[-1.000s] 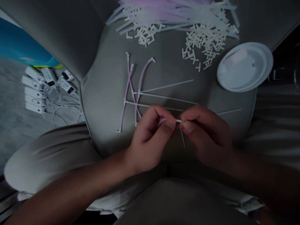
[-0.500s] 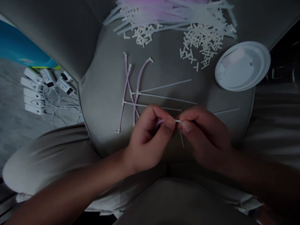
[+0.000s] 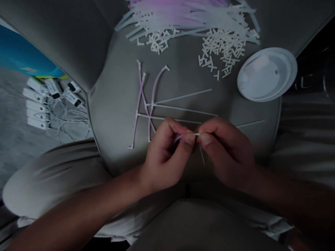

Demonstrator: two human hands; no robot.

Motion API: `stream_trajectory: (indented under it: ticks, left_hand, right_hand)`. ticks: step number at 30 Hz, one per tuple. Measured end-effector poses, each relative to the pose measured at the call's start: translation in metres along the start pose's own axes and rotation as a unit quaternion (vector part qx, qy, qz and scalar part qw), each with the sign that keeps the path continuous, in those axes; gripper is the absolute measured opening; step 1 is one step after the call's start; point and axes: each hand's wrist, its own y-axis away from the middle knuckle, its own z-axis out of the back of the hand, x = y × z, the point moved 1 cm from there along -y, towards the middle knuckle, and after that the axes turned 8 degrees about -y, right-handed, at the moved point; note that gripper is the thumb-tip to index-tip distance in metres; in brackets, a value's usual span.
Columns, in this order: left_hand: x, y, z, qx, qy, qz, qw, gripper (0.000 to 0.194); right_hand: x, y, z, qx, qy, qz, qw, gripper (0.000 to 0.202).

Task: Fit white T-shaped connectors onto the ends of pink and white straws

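My left hand (image 3: 167, 157) pinches a thin pinkish tube (image 3: 178, 138) between thumb and forefinger. Close against it, my right hand (image 3: 227, 153) is closed on a small white connector (image 3: 196, 134), whose short stretch shows between the fingertips. Where tube and connector meet is hidden by the fingers. A second thin tube piece (image 3: 202, 155) hangs down below the right fingertips. Left of my hands, joined pink and clear tubes (image 3: 135, 130) with white connectors at their ends lie crossed on the grey seat (image 3: 117, 97).
At the back lie a heap of clear and pink tubes (image 3: 178, 14) and piles of white connectors (image 3: 222, 45). A white plastic lid (image 3: 268, 75) rests at the right edge. White boxed devices with cables (image 3: 38, 108) are on the floor at left.
Both hands hold nearly the same pinch. The right fingertips have shifted slightly left, and the view has moved a little.
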Motion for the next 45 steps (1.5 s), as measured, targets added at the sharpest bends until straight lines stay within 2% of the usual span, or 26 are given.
stream_trajectory:
  ticks: [8, 15, 18, 23, 29, 36, 45]
  left_hand:
    - [0.001, -0.004, 0.006, 0.012, -0.071, -0.05, 0.996, 0.019]
    - [0.001, -0.012, 0.011, 0.043, -0.074, -0.099, 0.991, 0.016]
    - [0.0, -0.015, 0.015, 0.068, -0.089, -0.1, 0.989, 0.016]
    - [-0.001, -0.019, 0.026, 0.08, -0.104, -0.06, 0.99, 0.02]
    - [0.001, -0.014, 0.032, 0.125, -0.153, -0.089, 0.976, 0.006]
    - [-0.004, -0.011, 0.022, 0.1, -0.084, -0.098, 0.987, 0.009]
    - [-0.006, -0.011, 0.017, 0.087, -0.019, -0.043, 0.995, 0.015]
  right_hand:
    - [0.0, -0.004, 0.003, 0.007, 0.002, -0.016, 1.0, 0.02]
    - [0.004, -0.007, 0.008, 0.042, 0.008, -0.025, 0.999, 0.025]
    - [0.006, -0.01, 0.011, 0.065, 0.019, -0.024, 0.997, 0.024]
    - [0.009, -0.015, 0.018, 0.105, 0.037, -0.029, 0.993, 0.022]
    - [0.013, -0.018, 0.025, 0.132, 0.057, -0.011, 0.99, 0.024]
    - [0.013, -0.014, 0.028, 0.141, 0.002, -0.026, 0.99, 0.024]
    - [0.007, -0.012, 0.019, 0.136, -0.06, -0.036, 0.988, 0.022]
